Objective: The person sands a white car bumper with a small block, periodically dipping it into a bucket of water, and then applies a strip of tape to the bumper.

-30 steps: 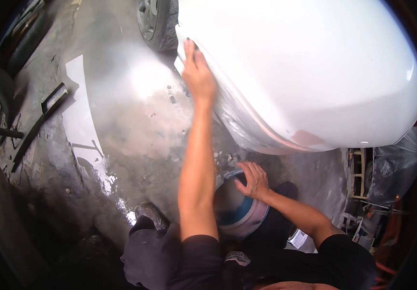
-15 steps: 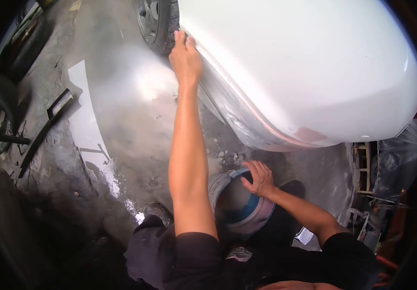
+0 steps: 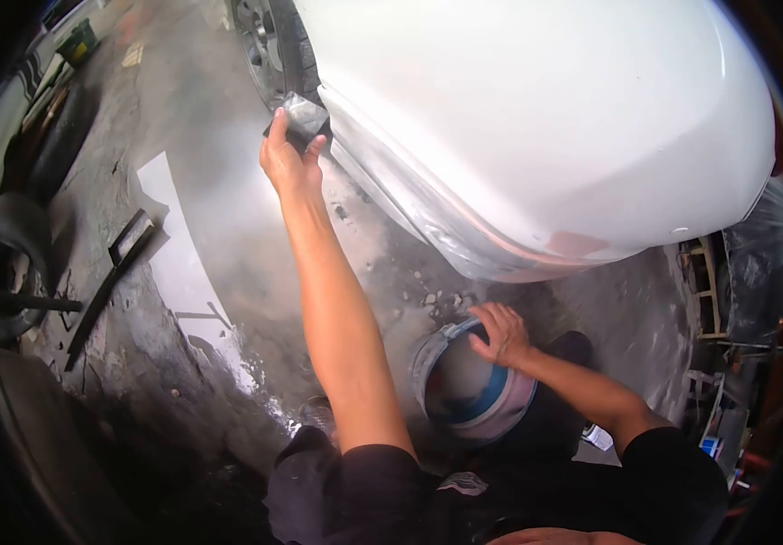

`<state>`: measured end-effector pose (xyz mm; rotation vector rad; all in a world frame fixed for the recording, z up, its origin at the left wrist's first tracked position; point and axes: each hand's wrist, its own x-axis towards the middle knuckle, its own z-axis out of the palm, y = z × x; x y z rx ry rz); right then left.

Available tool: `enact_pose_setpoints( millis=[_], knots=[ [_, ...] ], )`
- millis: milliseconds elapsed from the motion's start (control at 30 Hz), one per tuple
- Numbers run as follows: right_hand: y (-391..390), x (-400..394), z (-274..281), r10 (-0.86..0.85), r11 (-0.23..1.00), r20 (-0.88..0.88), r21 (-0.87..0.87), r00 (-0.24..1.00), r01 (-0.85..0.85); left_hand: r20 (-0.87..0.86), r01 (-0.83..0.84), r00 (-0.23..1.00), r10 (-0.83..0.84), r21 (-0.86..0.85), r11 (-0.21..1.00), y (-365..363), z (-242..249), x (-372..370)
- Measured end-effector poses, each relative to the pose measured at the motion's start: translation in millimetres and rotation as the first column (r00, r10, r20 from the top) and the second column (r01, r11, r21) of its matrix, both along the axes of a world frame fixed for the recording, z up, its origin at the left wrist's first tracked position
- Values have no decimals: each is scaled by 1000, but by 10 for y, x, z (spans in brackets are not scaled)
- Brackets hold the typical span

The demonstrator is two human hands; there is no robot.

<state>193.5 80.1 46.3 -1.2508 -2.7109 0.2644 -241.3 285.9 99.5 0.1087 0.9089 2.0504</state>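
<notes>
My left hand [image 3: 293, 163] reaches out beside the lower edge of a white car body panel [image 3: 536, 118], near the wheel [image 3: 264, 45]. Between its thumb and fingers is a small bent grey sheet [image 3: 305, 116] with a dark underside, which looks like sandpaper. My right hand [image 3: 502, 338] lies with fingers stretched over the near rim of a round bucket [image 3: 517, 400] between my legs. Inside the bucket is cloudy liquid [image 3: 455, 374]. Dull grey and reddish sanded patches run along the panel's lower edge.
A white cut sheet [image 3: 178, 245] lies on the rough, dusty floor, beside a black bent strip [image 3: 110, 291]. Tyres [image 3: 5, 263] stand at the far left. Right of the car are a crate-like frame [image 3: 704, 291] and plastic sheeting [image 3: 762, 272].
My left hand has come away from the panel's edge, moving left and downward, and the grey sheet in it now shows. My right hand stays at the bucket rim. The view has shifted slightly.
</notes>
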Motion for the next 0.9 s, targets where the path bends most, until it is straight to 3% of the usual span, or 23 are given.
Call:
enact_pose_setpoints(
  millis=[33, 100, 167, 200, 233, 300, 333, 467, 533, 567, 633, 667, 833, 900],
  knots=[
    [0, 4, -8, 6, 1000, -6, 2, 1000, -6, 87, 54, 994, -61, 81, 995, -29, 26, 13],
    [-15, 38, -47, -24, 999, 15, -22, 1000, 24, 89, 101, 990, -111, 110, 989, 100, -34, 111],
    [-40, 66, -79, -48, 998, 36, -44, 998, 50, -91, 82, 992, -85, -40, 996, 248, -108, 268],
    [-39, 70, -85, -45, 998, 40, -30, 998, 46, -186, 26, 980, -65, -207, 978, 270, -46, 378],
    [-19, 71, -90, -41, 999, 45, -13, 998, 41, -191, 27, 979, -66, -200, 979, 322, -91, 402],
    [-16, 75, -101, -52, 998, 49, -13, 997, 53, -631, -265, 773, 59, -238, 934, 353, -121, 490],
    [-23, 78, -109, -60, 998, 55, -20, 997, 61, -641, -297, 762, 93, -218, 930, 344, -113, 590],
    [-6, 67, -79, -61, 998, 42, -23, 997, 62, -574, -272, 806, 140, -150, 950, 302, -58, 704],
    [-15, 62, -69, -59, 998, 49, -17, 997, 60, -360, -108, 931, 53, -132, 985, 287, -80, 663],
    [-15, 60, -72, -58, 998, 48, -16, 997, 59, -362, -109, 931, 55, -131, 985, 285, -75, 597],
    [-10, 62, -74, -59, 998, 54, -15, 997, 60, -103, 27, 994, -40, -128, 991, 311, -102, 418],
    [-5, 64, -71, -56, 998, 51, -14, 997, 57, -60, 8, 998, -12, -79, 997, 322, -117, 373],
    [23, 83, -94, -45, 999, 42, -16, 998, 46, -76, -49, 996, 49, 2, 999, 415, 98, 328],
    [3, 97, -114, -44, 999, 54, 4, 998, 44, -150, -17, 989, -3, -127, 992, 459, 124, 348]
  ],
)
